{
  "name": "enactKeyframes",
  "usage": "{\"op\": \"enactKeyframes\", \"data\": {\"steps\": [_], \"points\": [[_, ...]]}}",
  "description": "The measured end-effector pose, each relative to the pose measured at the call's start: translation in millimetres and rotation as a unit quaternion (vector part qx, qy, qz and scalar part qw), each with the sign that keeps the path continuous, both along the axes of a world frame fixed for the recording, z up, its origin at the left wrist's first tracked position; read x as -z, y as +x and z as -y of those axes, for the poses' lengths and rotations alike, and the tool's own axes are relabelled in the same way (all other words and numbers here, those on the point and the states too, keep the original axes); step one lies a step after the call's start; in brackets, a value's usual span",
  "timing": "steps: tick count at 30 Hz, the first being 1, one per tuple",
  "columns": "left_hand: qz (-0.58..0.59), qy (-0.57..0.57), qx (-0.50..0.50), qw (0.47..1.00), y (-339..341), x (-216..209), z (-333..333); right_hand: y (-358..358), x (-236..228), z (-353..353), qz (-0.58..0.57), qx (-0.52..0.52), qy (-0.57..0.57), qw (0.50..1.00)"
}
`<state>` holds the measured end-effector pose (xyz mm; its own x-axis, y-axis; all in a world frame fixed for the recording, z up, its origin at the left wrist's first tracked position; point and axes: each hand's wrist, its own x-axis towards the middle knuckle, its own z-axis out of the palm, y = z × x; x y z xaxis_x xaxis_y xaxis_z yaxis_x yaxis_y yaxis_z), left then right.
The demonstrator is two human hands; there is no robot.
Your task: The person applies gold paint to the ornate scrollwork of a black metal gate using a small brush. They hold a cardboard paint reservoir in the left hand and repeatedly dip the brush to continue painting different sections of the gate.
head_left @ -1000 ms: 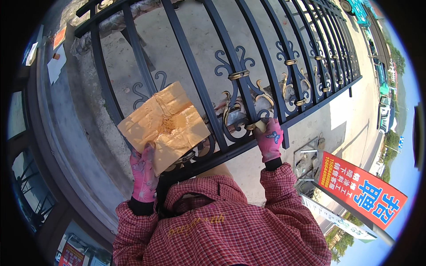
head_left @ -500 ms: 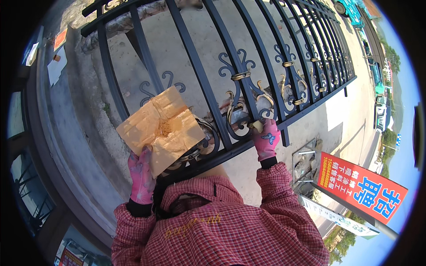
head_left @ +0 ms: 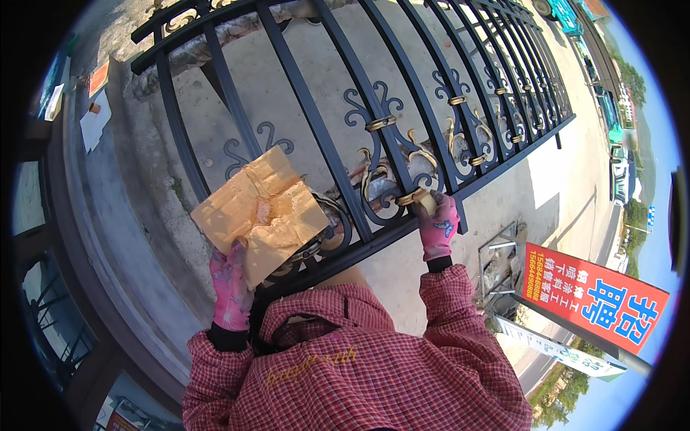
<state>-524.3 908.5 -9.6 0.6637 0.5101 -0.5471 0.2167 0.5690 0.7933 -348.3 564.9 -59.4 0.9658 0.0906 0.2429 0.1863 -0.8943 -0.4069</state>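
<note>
A dark metal fence panel [head_left: 345, 257] lies before me, its scrollwork touched with gold. My left hand [head_left: 230, 287], in a pink glove, grips the near left corner of a creased cardboard piece [head_left: 291, 228]. A brownish-gold smear marks the cardboard's middle. My right hand [head_left: 440, 226], gloved in pink with a butterfly print, pinches a small pale pad [head_left: 426, 202], possibly sponge. The pad is at a gold collar [head_left: 410, 197] on a bar, close to the panel's near rail. Whether it presses on the collar I cannot tell.
More bars with gold collars [head_left: 458, 100] run toward the far right. A red sign [head_left: 589, 298] stands at the right, beside a metal frame [head_left: 499, 258]. Along the left runs a concrete step [head_left: 136, 194] with papers [head_left: 95, 122] on it.
My right hand has shifted slightly right, and the pale pad and gold collar show more plainly. My left hand keeps its hold on the cardboard. The whole view has moved a little.
</note>
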Motion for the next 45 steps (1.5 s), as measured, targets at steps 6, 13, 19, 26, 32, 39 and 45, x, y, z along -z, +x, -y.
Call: {"op": "enactKeyframes", "data": {"steps": [6,13,19,26,32,39,45], "points": [[0.019,-0.035,0.009,0.999,0.5,-7.8,6.0,6.4,-5.6,4.0,-0.044,0.027,0.063,0.997],[0.082,-0.053,0.024,0.995,3.8,-13.9,24.4,-17.7,-107.4,-84.0,-0.146,-0.039,0.364,0.919],[0.091,-0.04,0.079,0.992,7.4,-17.0,31.2,-44.8,-144.1,-148.8,0.005,-0.288,0.115,0.951],[0.074,-0.013,0.06,0.995,15.2,-18.9,38.6,-35.2,-149.7,-156.0,0.013,-0.311,0.044,0.949],[0.041,-0.021,0.012,0.999,34.0,-16.1,40.9,23.3,-124.5,-125.9,-0.045,-0.263,0.09,0.96],[0.018,-0.009,-0.066,0.998,58.5,-11.8,36.6,138.6,-42.3,-58.5,-0.237,-0.009,0.335,0.912],[-0.009,-0.01,-0.088,0.996,88.7,-22.4,46.2,173.2,7.7,-70.2,-0.218,-0.074,0.239,0.943]]}}
